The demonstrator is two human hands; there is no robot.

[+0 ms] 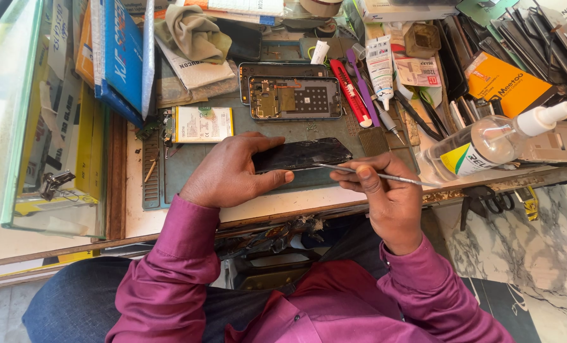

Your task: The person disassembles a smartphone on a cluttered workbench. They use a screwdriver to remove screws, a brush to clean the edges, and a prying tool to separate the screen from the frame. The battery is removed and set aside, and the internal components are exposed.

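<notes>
A black phone screen panel lies flat near the front edge of the grey-green work mat — centre of the bench, as I see it from the head cam. The left hand clamps it: thumb along the near edge, fingers curled over the far-left end. The right hand pinches a thin metal pry tool btwn thumb and forefinger, pen-style; its tip rests at the panel's near edge, the handle end pointing out to the right.

Just behind the panel sits an opened phone body, circuit board and copper parts showing, w/ a second frame partly under it. Left of that, a flat white battery pack. To the right of the phone body: a red utility knife, a purple plastic tool and a white glue tube, nozzle toward me. Further right, a clear spray bottle lies on its side, white nozzle pointing right. Black scissors hang off the bench's front edge. Blue boxes and a folded cloth are stacked at back left — a glass case flanks the far left. Both sleeves are magenta; dark jeans below.
</notes>
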